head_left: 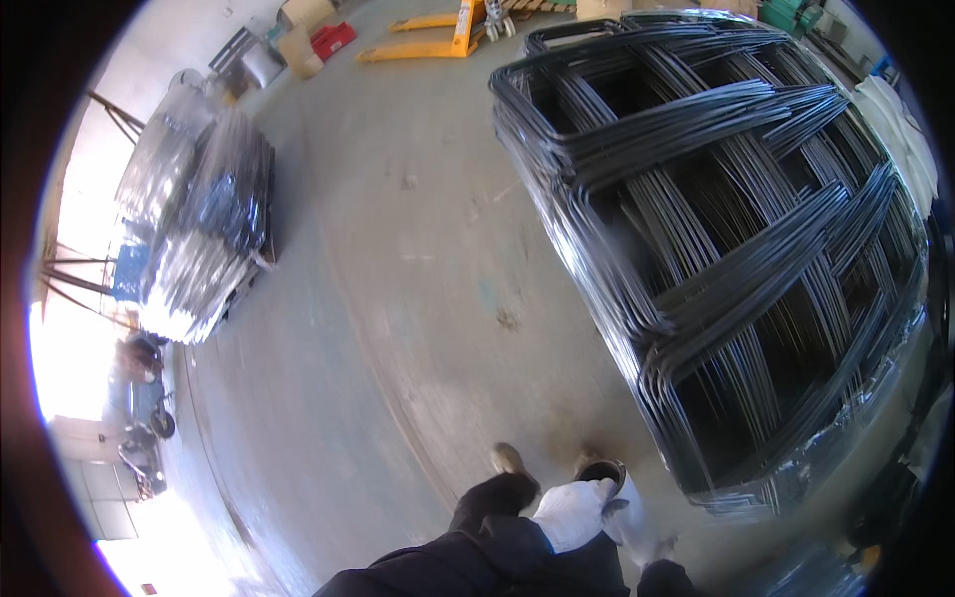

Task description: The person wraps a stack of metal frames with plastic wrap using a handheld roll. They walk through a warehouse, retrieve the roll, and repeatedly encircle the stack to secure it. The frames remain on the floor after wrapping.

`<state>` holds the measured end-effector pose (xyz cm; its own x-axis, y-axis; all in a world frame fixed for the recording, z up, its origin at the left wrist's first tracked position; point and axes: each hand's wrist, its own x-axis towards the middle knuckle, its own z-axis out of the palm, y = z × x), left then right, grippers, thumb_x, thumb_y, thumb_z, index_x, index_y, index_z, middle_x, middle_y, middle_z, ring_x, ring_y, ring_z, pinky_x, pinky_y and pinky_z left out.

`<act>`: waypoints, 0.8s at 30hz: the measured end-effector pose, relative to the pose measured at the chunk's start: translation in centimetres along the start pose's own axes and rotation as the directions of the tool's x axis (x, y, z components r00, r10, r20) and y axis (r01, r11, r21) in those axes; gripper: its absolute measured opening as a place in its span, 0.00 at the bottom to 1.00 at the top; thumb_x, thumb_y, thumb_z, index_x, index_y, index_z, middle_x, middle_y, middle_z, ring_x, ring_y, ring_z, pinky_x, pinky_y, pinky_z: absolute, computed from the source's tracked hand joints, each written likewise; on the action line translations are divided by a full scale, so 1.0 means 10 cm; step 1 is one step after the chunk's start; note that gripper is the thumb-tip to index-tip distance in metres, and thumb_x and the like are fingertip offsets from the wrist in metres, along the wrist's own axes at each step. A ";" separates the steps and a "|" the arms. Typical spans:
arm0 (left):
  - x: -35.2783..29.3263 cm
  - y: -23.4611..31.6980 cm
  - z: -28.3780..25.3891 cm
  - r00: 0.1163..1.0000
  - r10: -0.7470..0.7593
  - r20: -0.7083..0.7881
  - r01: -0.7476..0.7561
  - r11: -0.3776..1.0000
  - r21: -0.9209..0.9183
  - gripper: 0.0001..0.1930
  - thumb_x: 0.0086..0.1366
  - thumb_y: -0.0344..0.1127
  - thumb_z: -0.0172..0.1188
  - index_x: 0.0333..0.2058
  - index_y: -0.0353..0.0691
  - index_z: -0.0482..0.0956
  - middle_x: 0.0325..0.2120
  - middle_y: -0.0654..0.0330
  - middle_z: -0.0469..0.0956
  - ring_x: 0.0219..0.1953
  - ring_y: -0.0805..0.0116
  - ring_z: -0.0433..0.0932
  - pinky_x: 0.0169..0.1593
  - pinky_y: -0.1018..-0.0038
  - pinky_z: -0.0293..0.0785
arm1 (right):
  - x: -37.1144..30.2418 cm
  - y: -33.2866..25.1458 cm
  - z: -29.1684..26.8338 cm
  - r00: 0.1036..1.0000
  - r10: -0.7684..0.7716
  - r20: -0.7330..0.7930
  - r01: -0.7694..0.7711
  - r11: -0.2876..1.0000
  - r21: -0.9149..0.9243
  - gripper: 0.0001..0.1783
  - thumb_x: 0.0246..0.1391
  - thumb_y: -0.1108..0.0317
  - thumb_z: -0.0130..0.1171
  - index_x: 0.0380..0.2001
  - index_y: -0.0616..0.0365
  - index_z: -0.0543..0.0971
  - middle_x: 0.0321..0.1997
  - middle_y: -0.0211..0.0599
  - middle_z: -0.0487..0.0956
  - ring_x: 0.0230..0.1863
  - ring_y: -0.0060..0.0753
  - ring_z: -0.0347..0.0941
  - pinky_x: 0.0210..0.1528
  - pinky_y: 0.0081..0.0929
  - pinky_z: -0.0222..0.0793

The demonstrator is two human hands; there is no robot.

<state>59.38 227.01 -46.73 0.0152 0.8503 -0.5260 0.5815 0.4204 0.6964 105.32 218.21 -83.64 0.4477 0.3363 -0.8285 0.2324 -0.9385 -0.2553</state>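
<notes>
My left hand (569, 515), in a white glove, is closed round the upper end of a pale roll of stretch film (631, 507). The roll's dark hollow core opens toward the top. At its lower end is my right hand (657, 549), also gloved; its fingers blend with the pale roll and are blurred. To the right stands a large stack of black metal wire frames (731, 269), with shiny clear film along its sides. The hands and roll are close to the stack's near left corner, apart from it.
A film-wrapped load (199, 219) stands at the left. At the far end are a yellow pallet jack (460, 35), a red box (332, 40) and cardboard boxes (300, 52). A parked scooter (149, 413) is by the bright left opening. Grey floor (418, 249) lies between the loads.
</notes>
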 end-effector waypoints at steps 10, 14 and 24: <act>0.65 -0.91 -2.34 0.972 0.202 0.121 -0.217 0.967 0.131 0.16 0.83 0.47 0.61 0.47 0.39 0.80 0.39 0.42 0.88 0.43 0.37 0.88 0.46 0.46 0.83 | -1.32 -0.59 2.59 0.998 0.044 -0.045 -0.040 0.994 0.102 0.47 0.84 0.30 0.38 0.70 0.68 0.80 0.67 0.58 0.85 0.65 0.62 0.83 0.69 0.58 0.79; 0.85 -1.60 -2.92 0.971 0.237 0.028 -0.237 0.971 -0.005 0.15 0.83 0.46 0.61 0.46 0.38 0.80 0.39 0.44 0.88 0.41 0.39 0.88 0.46 0.49 0.83 | -1.87 -0.86 3.61 0.997 0.074 -0.035 -0.069 0.990 0.123 0.48 0.83 0.30 0.38 0.70 0.69 0.79 0.67 0.58 0.85 0.66 0.62 0.83 0.69 0.57 0.78; 1.92 -2.30 -5.12 0.901 0.384 0.200 -0.419 0.889 0.185 0.16 0.82 0.48 0.63 0.44 0.40 0.80 0.34 0.44 0.86 0.38 0.38 0.88 0.43 0.48 0.82 | -2.89 -1.56 5.42 0.972 0.197 -0.129 -0.175 0.971 0.165 0.49 0.82 0.30 0.38 0.71 0.71 0.77 0.69 0.60 0.84 0.69 0.62 0.81 0.71 0.57 0.76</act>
<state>4.69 249.91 -47.86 0.3998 0.8644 -0.3049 0.6609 -0.0413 0.7494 41.95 218.90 -82.74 0.5920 0.1522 -0.7914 0.0050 -0.9827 -0.1852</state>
